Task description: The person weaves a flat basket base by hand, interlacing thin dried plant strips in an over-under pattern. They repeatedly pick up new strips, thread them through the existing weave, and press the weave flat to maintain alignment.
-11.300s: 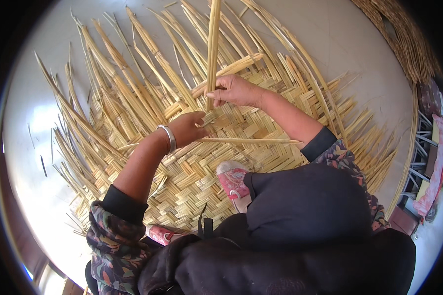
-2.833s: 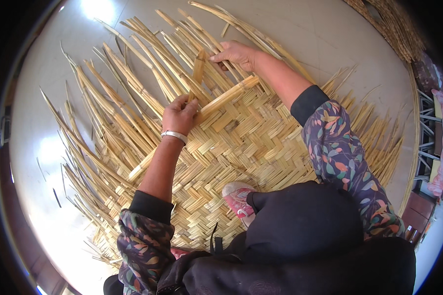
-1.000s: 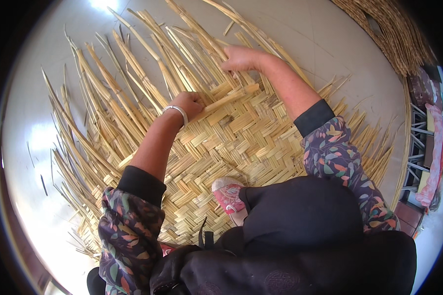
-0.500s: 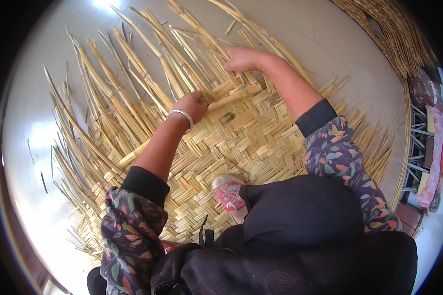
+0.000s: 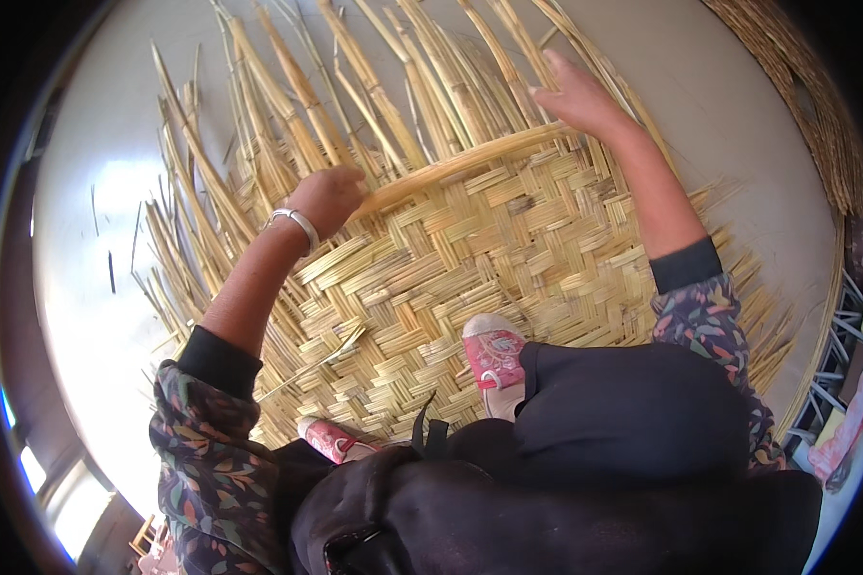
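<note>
A woven reed mat [image 5: 470, 259] in a pale yellow zigzag pattern spreads in front of me on the floor. Long loose reed strips [image 5: 364, 77] fan out from its far edge. One flat reed strip [image 5: 460, 165] lies crosswise along that edge, between my two hands. My left hand [image 5: 328, 199], with a silvery bracelet at the wrist, is closed around the crosswise strip's left end; its fingertips are partly hidden. Just beyond that strip's right end is my right hand [image 5: 585, 99], thumb and forefinger apart, close to the upright strips. Its other fingers are hidden.
My feet in red shoes [image 5: 495, 356] rest on the mat. A bundle of brownish braided-looking stalks [image 5: 801, 86] lies at the far right. Metal rack bars [image 5: 829, 369] and pink cloth [image 5: 849, 431] stand at the right edge. Ragged reed ends stick out along the mat's right side.
My right hand, closed among the reeds before, has moved right and its thumb and forefinger have parted. The crosswise strip now shows longer and straighter. My left hand has shifted left; the view has shifted too.
</note>
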`<state>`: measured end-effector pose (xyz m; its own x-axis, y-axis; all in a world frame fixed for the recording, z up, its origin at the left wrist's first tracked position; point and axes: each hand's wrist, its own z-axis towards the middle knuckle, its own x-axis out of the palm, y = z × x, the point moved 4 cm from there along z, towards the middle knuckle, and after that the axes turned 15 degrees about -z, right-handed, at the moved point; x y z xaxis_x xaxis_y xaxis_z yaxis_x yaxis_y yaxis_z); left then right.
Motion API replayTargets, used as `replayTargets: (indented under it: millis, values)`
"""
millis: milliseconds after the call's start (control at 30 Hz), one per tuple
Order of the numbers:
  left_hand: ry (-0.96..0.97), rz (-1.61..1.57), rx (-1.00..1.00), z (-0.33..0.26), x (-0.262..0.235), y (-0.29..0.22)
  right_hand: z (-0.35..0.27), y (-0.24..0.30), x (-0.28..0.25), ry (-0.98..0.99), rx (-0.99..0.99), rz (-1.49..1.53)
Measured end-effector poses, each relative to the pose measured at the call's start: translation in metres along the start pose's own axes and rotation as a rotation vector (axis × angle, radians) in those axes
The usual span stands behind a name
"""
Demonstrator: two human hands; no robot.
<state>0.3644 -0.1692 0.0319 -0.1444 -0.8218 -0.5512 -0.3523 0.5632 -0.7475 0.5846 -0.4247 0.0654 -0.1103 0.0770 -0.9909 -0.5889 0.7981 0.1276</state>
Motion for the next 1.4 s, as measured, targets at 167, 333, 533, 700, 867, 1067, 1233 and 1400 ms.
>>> replayTargets:
  millis: [167,333,533,700,867,1067,1233,1400]
  values:
    - [0.174,0.205,-0.303,-0.035,-0.011,0.014,-0.038,0.063,-0.028,-0.124,-0.089,0.139]
    - [0.031,0.301,-0.335,-0.051,-0.02,0.018,-0.083,0.126,0.013,0.657,-0.246,0.5]
    - [-0.293,0.294,-0.18,-0.071,-0.019,0.025,-0.06,0.178,0.056,0.701,-0.325,0.552]
    - [-0.457,0.209,-0.249,-0.072,-0.026,0.031,-0.001,0.216,0.086,0.702,-0.276,0.756]
    - [-0.555,0.136,-0.331,-0.069,-0.033,0.038,0.037,0.249,0.097,0.539,-0.286,0.483]
    - [-0.767,-0.102,-0.421,-0.073,-0.036,0.068,0.051,0.271,0.099,0.538,-0.088,0.479]
    - [-0.765,-0.324,-0.507,-0.069,-0.034,0.095,0.049,0.273,0.122,0.662,-0.034,0.746]
    - [-0.787,-0.452,-0.447,-0.071,-0.029,0.105,0.051,0.281,0.131,0.732,0.003,0.869]
